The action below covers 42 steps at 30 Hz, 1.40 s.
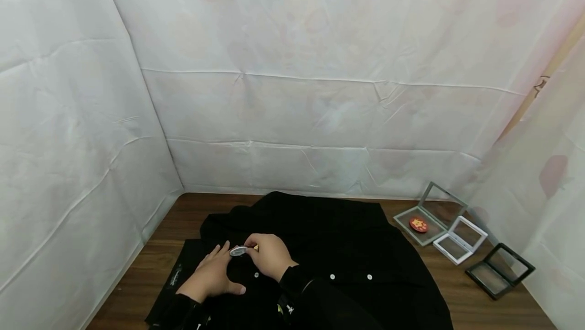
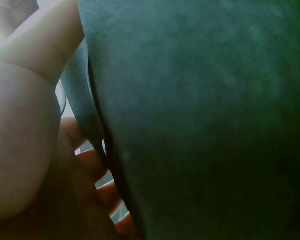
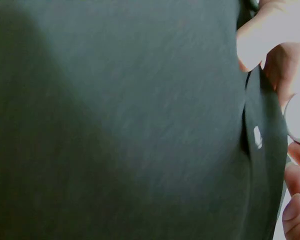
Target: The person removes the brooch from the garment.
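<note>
A black button-front shirt (image 1: 347, 238) with small white buttons lies spread on the table. My right hand (image 1: 271, 256) pinches a round pin badge (image 1: 238, 251) near its edge, above the shirt's left part. The badge's silvery back faces the head camera, and a small yellow bit shows by my fingers. My left hand (image 1: 213, 274) rests on the shirt, thumb apart and fingers extended, their tips close to the badge. In the left wrist view dark cloth (image 2: 205, 110) covers most of the picture. The right wrist view shows a white button (image 3: 258, 137) and part of the badge (image 3: 297, 117).
At the right stand several hinged clear-windowed cases: a grey case (image 1: 401, 218) holding a red badge with a yellow flower (image 1: 418, 225), a white case (image 1: 475, 241) and a black case (image 1: 480, 278). White cloth walls (image 1: 311, 117) enclose the wooden table (image 1: 151, 269).
</note>
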Tool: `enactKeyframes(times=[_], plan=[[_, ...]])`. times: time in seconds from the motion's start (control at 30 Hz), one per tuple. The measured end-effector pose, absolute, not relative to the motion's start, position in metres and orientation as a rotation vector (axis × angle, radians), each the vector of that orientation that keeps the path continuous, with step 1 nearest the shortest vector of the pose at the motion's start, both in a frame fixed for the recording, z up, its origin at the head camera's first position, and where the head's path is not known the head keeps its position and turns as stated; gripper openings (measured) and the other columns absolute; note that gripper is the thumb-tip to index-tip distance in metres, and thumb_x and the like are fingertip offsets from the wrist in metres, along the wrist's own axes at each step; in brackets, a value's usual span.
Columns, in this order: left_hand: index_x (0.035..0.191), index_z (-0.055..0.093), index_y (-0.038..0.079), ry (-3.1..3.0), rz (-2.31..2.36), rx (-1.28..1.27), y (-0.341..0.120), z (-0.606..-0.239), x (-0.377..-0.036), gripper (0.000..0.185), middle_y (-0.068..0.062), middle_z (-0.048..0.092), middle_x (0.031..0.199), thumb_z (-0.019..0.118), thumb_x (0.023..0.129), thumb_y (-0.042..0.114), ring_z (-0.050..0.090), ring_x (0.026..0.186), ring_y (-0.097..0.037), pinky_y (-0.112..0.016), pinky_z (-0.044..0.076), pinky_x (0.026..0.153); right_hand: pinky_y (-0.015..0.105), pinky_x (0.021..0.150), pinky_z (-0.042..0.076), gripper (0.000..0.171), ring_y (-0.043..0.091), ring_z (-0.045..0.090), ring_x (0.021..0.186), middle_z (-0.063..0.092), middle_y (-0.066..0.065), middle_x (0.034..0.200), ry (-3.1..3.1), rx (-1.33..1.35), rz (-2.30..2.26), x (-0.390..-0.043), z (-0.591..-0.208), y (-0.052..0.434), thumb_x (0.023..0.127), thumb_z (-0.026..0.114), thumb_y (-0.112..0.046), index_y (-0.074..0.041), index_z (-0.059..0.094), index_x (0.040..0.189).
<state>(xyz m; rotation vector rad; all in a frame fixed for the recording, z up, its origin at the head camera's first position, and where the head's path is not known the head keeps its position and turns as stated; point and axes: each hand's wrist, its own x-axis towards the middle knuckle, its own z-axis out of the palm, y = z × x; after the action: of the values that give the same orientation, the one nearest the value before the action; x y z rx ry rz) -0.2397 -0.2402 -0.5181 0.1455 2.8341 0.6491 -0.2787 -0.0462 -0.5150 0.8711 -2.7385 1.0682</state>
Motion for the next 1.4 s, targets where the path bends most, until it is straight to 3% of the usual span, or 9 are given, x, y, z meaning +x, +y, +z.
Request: enactKeyframes(times=[0.27, 0.77, 1.17, 1.4], plan=[[0.149, 0.056, 0.007, 2.834, 0.644, 0.151, -0.24, -0.519, -0.24, 0.107, -0.03, 0.029, 0.162, 0.097, 0.061, 0.052, 0.019, 0.148, -0.055, -0.072, 0.019, 0.115, 0.018, 0.067, 0.049, 0.005, -0.007, 0.056, 0.073, 0.07, -0.019, 0.096, -2.732, 0.846, 1.106, -0.277, -0.514, -0.049, 0.098, 0.074, -0.022, -0.025, 0.076, 0.101], [0.152, 0.05, 0.005, 2.843, 0.602, 0.153, -0.235, -0.512, -0.237, 0.112, -0.03, 0.032, 0.161, 0.097, 0.062, 0.052, 0.022, 0.147, -0.056, -0.073, 0.021, 0.114, 0.019, 0.072, 0.051, 0.007, -0.006, 0.059, 0.08, 0.07, -0.017, 0.094, -2.717, 0.877, 1.125, -0.28, -0.522, -0.026, 0.097, 0.074, -0.018, -0.021, 0.076, 0.103], [0.149, 0.052, 0.002, 2.831, 0.457, 0.145, -0.233, -0.503, -0.241, 0.113, -0.033, 0.036, 0.157, 0.094, 0.061, 0.059, 0.028, 0.143, -0.059, -0.074, 0.029, 0.109, 0.02, 0.066, 0.05, 0.005, -0.005, 0.055, 0.07, 0.063, -0.019, 0.082, -2.705, 0.846, 1.146, -0.281, -0.512, 0.007, 0.098, 0.074, -0.018, -0.02, 0.075, 0.093], [0.147, 0.054, 0.001, 2.782, 0.547, 0.115, -0.227, -0.49, -0.243, 0.105, -0.033, 0.039, 0.155, 0.091, 0.068, 0.059, 0.03, 0.143, -0.058, -0.075, 0.029, 0.108, 0.022, 0.068, 0.051, 0.004, -0.002, 0.057, 0.073, 0.063, -0.019, 0.084, -2.765, 0.803, 1.225, -0.276, -0.51, 0.033, 0.099, 0.072, -0.018, -0.021, 0.075, 0.097]])
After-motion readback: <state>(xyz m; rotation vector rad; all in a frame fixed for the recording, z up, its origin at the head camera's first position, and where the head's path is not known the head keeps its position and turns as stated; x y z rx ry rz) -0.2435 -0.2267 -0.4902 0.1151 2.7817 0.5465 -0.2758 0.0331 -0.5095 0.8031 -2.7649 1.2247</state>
